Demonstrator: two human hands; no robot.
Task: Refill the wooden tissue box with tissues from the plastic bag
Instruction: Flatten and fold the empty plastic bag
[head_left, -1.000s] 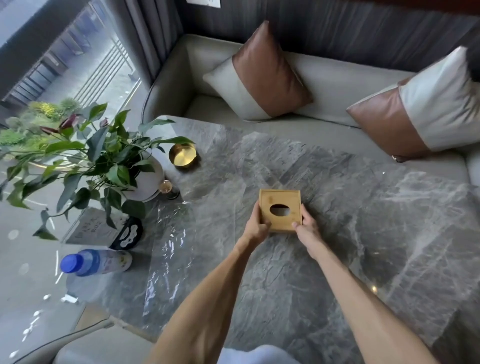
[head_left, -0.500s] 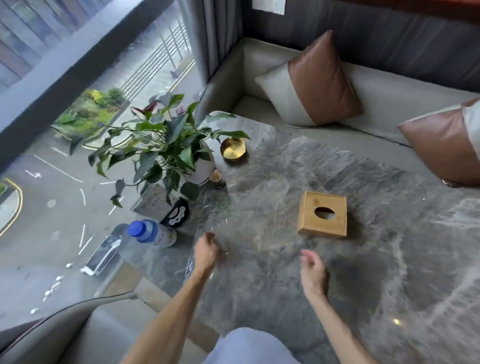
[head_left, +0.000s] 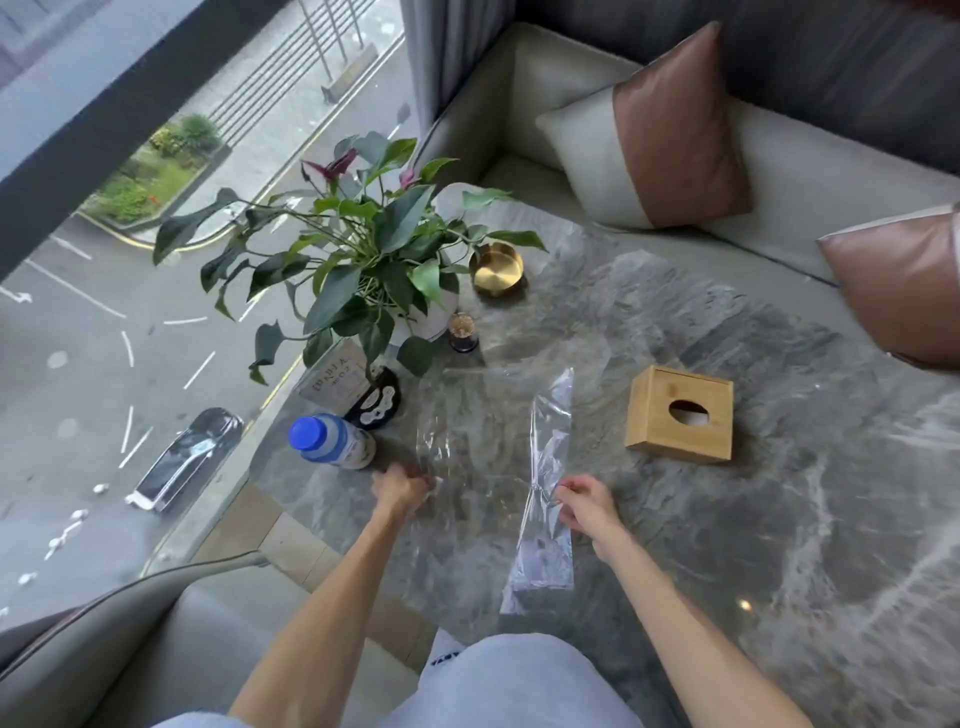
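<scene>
At the marble desk (head_left: 779, 545), we pinch the clear plastic bag (head_left: 545, 467) with both hands: the left hand (head_left: 402, 488) closed on its near left edge, the right hand (head_left: 584, 501) gripping a raised fold. The wooden tissue box (head_left: 680, 413) sits apart to the right, lid on. We judge the step as bag-opening; next comes finding the mouth and drawing tissues out, though none are clearly visible.

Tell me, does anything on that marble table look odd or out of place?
Only mildly: the wooden tissue box sits askew on the table, and the clear plastic bag looks crumpled and flat between the left hand and right hand. Nothing is spilled or broken.
</scene>
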